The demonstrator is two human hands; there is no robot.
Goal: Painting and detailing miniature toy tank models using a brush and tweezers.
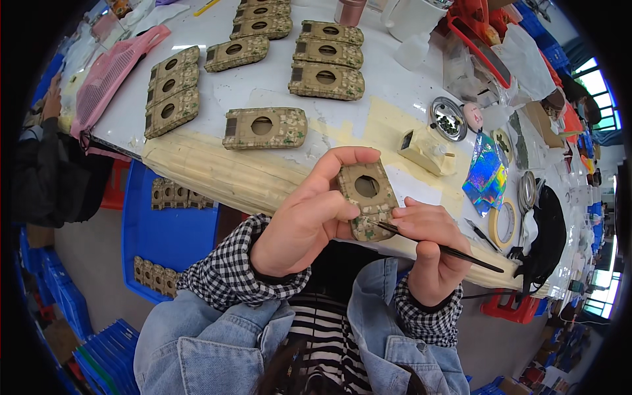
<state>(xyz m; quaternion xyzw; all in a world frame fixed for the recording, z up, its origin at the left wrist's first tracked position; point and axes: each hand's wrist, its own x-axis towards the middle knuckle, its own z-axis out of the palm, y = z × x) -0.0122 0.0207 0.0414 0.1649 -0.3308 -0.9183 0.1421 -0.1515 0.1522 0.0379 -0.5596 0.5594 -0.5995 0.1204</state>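
Head view, looking down at a person's own two bare hands. The left grip (299,214) is closed around a camouflage vehicle hull (376,209), holding it tilted above the tabletop's (220,95) near edge, with the hull's round opening facing up. The right grip (445,271) pinches a slim dark tool (464,255), apparently tweezers. Its tip points left, at the hull's lower end, close by the left thumb; whether it touches the surface cannot be told.

Beyond the left grip, a single hull (288,125) lies on the tabletop, with rows of similar ones farther off. Ahead of the right grip stand a cream block (424,153) and a round tin (459,128) with dark green bits; to its right lies a tape roll (509,221). Lower left of the left grip, a blue tray (151,238) holds more hulls.

For good work here, I would keep the left grip firm at the hull's sides, ease the thumb clear of the tip, rest the right fingertips against the hull as a brace, and use light, short touches.
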